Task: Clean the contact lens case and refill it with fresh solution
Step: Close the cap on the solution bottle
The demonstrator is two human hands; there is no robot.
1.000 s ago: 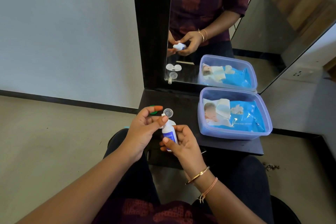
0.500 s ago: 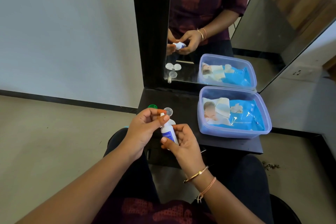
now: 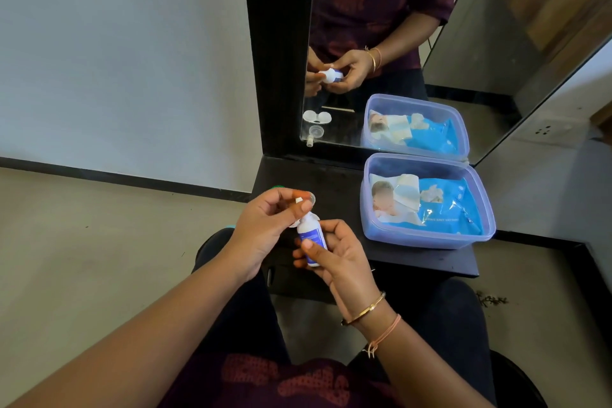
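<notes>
Solution bottle (image 3: 310, 237), probably light and squeezable, stood above the shelf's (image 3: 344, 209) near-left edge. The right hand (image 3: 341, 258) gripped its body, the surest hold, and the left hand (image 3: 265, 225) pinched its tip. The lens case (image 3: 315, 217) lay largely hidden behind.

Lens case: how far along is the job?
Done: lens case lies uncapped, seen in the mirror; a green cap sits on the shelf. In hand: right hand grips the solution bottle, left hand pinches its tip. Left: filling the wells, recapping. Cleaning cannot be judged.
</notes>
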